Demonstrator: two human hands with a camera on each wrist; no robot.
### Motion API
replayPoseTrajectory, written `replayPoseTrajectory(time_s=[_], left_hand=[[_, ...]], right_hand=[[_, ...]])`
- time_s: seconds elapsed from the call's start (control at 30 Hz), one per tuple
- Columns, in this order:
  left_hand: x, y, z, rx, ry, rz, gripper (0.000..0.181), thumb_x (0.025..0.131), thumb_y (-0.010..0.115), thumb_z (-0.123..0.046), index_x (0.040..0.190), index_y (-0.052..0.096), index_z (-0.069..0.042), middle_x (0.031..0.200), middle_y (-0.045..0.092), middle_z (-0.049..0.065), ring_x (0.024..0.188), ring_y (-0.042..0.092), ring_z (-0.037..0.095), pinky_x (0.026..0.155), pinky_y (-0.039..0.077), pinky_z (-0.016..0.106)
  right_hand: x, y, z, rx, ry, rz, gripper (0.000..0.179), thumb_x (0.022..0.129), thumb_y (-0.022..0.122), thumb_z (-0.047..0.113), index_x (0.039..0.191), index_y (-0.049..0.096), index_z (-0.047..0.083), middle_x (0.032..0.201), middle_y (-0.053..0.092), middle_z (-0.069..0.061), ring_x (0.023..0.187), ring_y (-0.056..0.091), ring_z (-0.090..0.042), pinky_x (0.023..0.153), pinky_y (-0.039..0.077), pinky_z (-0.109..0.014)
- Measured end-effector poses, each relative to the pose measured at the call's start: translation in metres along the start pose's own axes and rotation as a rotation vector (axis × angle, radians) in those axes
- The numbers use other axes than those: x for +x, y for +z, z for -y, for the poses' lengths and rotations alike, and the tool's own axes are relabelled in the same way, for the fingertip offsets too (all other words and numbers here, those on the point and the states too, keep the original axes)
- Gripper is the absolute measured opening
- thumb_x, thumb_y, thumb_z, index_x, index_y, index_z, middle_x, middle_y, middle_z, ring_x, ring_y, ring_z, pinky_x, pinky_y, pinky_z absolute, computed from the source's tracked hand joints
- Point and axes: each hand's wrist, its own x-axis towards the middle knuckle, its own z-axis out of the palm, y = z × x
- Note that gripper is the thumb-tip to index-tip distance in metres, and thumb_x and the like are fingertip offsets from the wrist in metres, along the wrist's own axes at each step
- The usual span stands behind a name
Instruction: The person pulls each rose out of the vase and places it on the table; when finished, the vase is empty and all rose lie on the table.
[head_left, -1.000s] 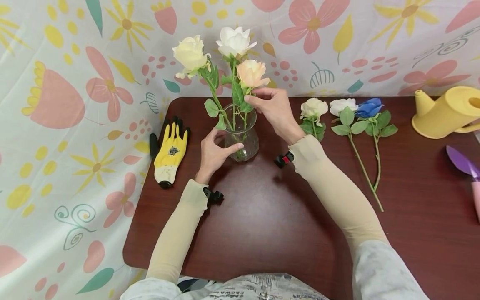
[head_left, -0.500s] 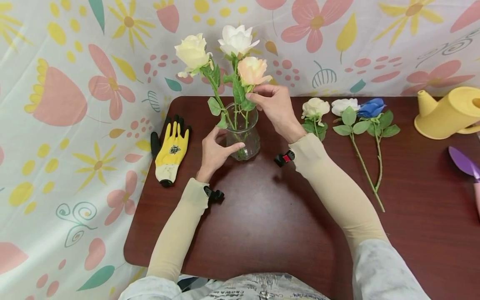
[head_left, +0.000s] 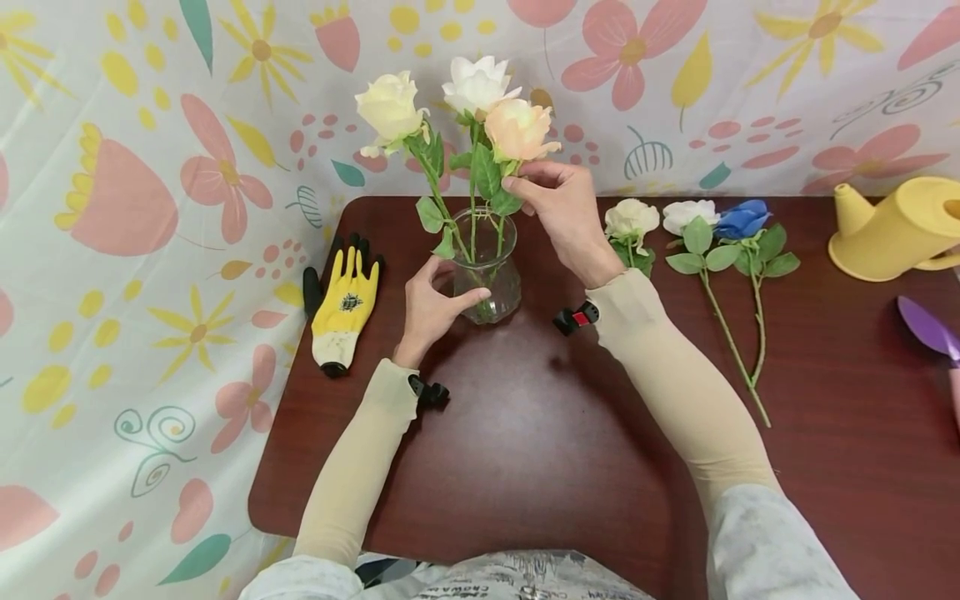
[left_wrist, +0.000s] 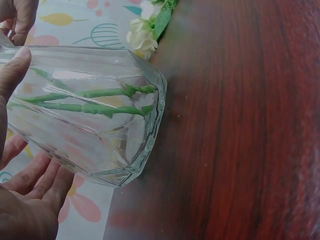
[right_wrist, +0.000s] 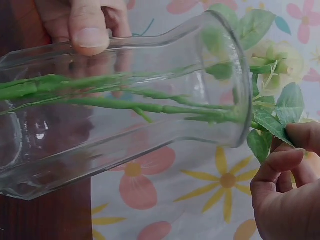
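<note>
A clear glass vase (head_left: 487, 287) stands on the table with three rose stems inside. My left hand (head_left: 431, 310) grips its side, thumb across the front and fingers behind, as the left wrist view shows. My right hand (head_left: 564, 212) pinches the peach rose (head_left: 519, 131) just under its bloom, among its leaves. That rose's stem runs down into the vase mouth. A cream rose (head_left: 390, 108) leans left in the vase, and a white rose (head_left: 478, 86) rises behind the peach one. In the right wrist view, green stems (right_wrist: 115, 102) show through the glass.
To the right lie a cream rose (head_left: 632, 218), a white rose (head_left: 688, 215) and a blue rose (head_left: 742, 219). Beyond them are a yellow watering can (head_left: 888, 225) and a purple trowel (head_left: 928, 327). Yellow-and-black gloves (head_left: 345, 304) lie left. A flowered cloth (head_left: 187, 333) borders the table (head_left: 540, 467).
My right hand and the peach rose have shifted a little up and to the right, the bloom now partly overlapping the white one. My left hand stays at the vase.
</note>
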Motion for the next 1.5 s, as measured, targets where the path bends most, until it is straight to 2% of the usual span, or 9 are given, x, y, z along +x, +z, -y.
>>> replayPoseTrajectory(time_s=[0.33, 0.83, 1.2, 1.5], left_hand=[[0.000, 0.001, -0.001, 0.011, 0.009, -0.007, 0.056, 0.080, 0.099, -0.028, 0.126, 0.071, -0.011, 0.126, 0.074, 0.013, 0.126, 0.072, 0.031, 0.114, 0.060, 0.046], [0.000, 0.000, 0.001, 0.031, 0.013, -0.014, 0.060, 0.081, 0.098, -0.028, 0.130, 0.070, -0.008, 0.129, 0.074, 0.016, 0.127, 0.072, 0.034, 0.113, 0.060, 0.050], [0.000, -0.001, 0.001, 0.020, 0.018, -0.012, 0.061, 0.081, 0.098, -0.027, 0.132, 0.071, -0.010, 0.130, 0.074, 0.015, 0.128, 0.071, 0.032, 0.114, 0.059, 0.049], [0.000, -0.001, 0.003, 0.009, 0.032, -0.008, 0.061, 0.082, 0.097, -0.026, 0.134, 0.071, -0.011, 0.130, 0.074, 0.014, 0.128, 0.071, 0.031, 0.114, 0.059, 0.049]], right_hand=[[-0.002, 0.000, 0.013, 0.044, -0.057, -0.014, 0.009, 0.095, 0.081, 0.007, 0.088, 0.083, 0.013, 0.078, 0.075, 0.008, 0.063, 0.057, -0.013, 0.067, 0.053, -0.026], [-0.004, 0.002, 0.031, 0.177, -0.114, -0.073, 0.016, 0.093, 0.079, -0.003, 0.082, 0.080, 0.009, 0.079, 0.071, 0.004, 0.064, 0.058, -0.011, 0.062, 0.052, -0.022], [-0.010, -0.006, 0.051, 0.271, -0.198, -0.080, 0.018, 0.093, 0.078, -0.005, 0.081, 0.080, 0.007, 0.076, 0.071, 0.000, 0.069, 0.058, -0.014, 0.061, 0.050, -0.023], [-0.016, -0.014, 0.064, 0.396, -0.230, -0.117, 0.018, 0.094, 0.074, -0.010, 0.082, 0.077, 0.003, 0.075, 0.071, -0.002, 0.063, 0.058, -0.012, 0.058, 0.049, -0.020]])
